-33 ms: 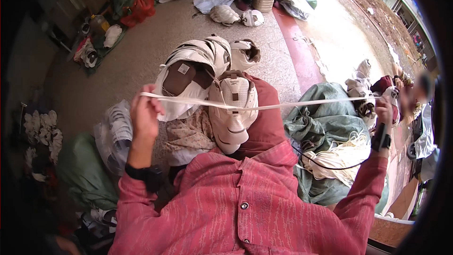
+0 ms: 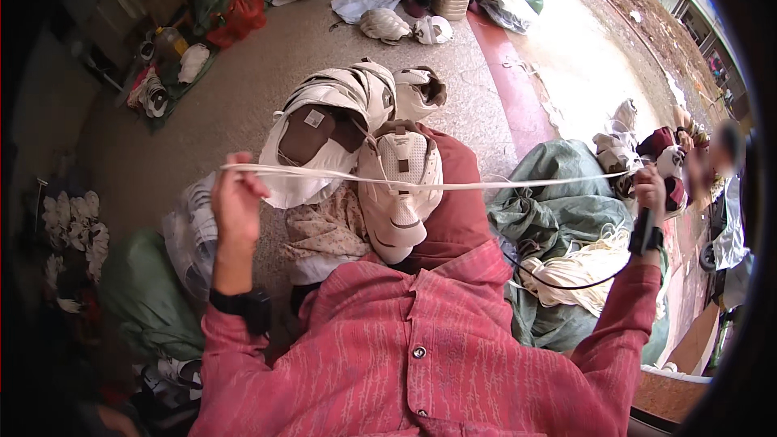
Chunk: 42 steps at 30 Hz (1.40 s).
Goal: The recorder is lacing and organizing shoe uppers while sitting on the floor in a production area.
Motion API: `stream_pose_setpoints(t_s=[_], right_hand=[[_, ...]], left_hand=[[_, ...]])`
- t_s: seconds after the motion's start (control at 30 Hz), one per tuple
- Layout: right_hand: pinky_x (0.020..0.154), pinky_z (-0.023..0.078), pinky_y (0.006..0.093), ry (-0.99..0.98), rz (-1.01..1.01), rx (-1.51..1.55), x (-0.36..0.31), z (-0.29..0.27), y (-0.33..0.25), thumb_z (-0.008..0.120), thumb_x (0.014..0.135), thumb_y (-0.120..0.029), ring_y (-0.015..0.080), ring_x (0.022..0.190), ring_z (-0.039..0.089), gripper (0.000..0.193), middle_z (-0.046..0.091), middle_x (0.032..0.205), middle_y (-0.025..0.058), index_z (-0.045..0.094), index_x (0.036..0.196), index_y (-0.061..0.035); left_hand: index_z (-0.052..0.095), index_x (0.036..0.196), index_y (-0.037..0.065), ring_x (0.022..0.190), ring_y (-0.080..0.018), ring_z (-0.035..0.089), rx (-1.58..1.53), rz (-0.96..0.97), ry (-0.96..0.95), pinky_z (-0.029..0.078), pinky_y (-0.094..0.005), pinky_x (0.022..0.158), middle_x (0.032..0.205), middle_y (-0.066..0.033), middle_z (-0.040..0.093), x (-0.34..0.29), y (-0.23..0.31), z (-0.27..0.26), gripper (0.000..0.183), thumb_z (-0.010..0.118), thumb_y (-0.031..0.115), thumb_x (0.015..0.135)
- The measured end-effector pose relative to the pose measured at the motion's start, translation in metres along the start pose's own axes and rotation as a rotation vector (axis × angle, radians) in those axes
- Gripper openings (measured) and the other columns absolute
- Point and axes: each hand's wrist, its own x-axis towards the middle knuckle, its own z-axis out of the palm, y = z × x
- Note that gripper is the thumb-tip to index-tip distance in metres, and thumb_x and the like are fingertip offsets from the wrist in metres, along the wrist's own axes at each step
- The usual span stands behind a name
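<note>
A long white shoelace point(image 2: 477, 185) runs across in front of me from hand to hand, passing over a shoe upper. One end is pinched in the fingers of my left hand point(image 2: 236, 198). At the other end my right hand point(image 2: 648, 188) grips it, fingers closed. Below the lace's middle, a white shoe upper point(image 2: 402, 214) with a brown tab rests on my red-trousered leg, toe toward me. Just beyond it lies a stack of white uppers point(image 2: 336, 93) with a brown lining showing, and one more upper point(image 2: 417, 93) sits beside the stack.
Near my right arm, a green sack point(image 2: 538, 198) carries a bundle of white laces point(image 2: 579, 275). Clear plastic-wrapped uppers point(image 2: 194, 222) and another green sack point(image 2: 150, 295) stand on my left. More uppers point(image 2: 384, 25) lie on the far floor by a seated person. Another person sits at far right.
My left hand has shifted a little to the left. My right hand has moved slightly inward, and the lace between them hangs in a slight sag.
</note>
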Motion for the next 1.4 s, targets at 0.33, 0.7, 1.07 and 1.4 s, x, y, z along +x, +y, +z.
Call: stream_pose_setpoints(t_s=[0.33, 0.7, 1.07, 1.4], right_hand=[[0.048, 0.045, 0.0217, 0.279, -0.507, -1.124, 0.158, 0.175, 0.374, 0.058, 0.096, -0.010, 0.0072, 0.054, 0.056, 0.012, 0.071, 0.084, 0.0078, 0.068, 0.101, -0.0037], [0.075, 0.050, 0.0360, -0.197, -0.431, -1.796, 0.164, 0.197, 0.464, 0.056, 0.094, -0.015, 0.0273, 0.086, 0.066, 0.015, 0.066, 0.091, 0.0148, 0.062, 0.098, -0.0009], [0.064, 0.047, 0.0243, -0.147, -0.052, -1.439, 0.175, 0.186, 0.456, 0.055, 0.099, -0.019, 0.0083, 0.069, 0.055, 0.019, 0.059, 0.081, -0.0005, 0.061, 0.097, -0.0013], [0.063, 0.046, 0.0234, -0.107, -0.101, -1.242, 0.168, 0.177, 0.462, 0.057, 0.098, -0.022, 0.0080, 0.068, 0.056, 0.022, 0.061, 0.078, 0.0003, 0.062, 0.093, -0.0007]], left_hand=[[0.068, 0.093, 0.000, 0.074, -0.0178, 0.066, 1.485, -0.121, 0.034, 0.050, -0.0290, 0.063, 0.076, -0.0072, 0.064, -0.047, 0.033, -0.046, 0.023, 0.064, 0.023, 0.094], [0.062, 0.106, 0.002, 0.094, -0.0340, 0.058, 1.132, 0.768, -0.914, 0.048, -0.0409, 0.083, 0.096, -0.0136, 0.059, -0.024, -0.089, 0.126, 0.028, 0.069, 0.005, 0.079], [0.058, 0.096, 0.002, 0.088, -0.0307, 0.057, 1.069, 0.613, -0.848, 0.045, -0.0395, 0.081, 0.090, -0.0124, 0.055, -0.020, -0.111, 0.132, 0.014, 0.058, 0.004, 0.082], [0.062, 0.083, 0.003, 0.081, -0.0257, 0.057, 1.073, 0.536, -0.960, 0.045, -0.0382, 0.076, 0.081, -0.0092, 0.057, -0.009, -0.113, 0.137, 0.006, 0.066, 0.007, 0.080]])
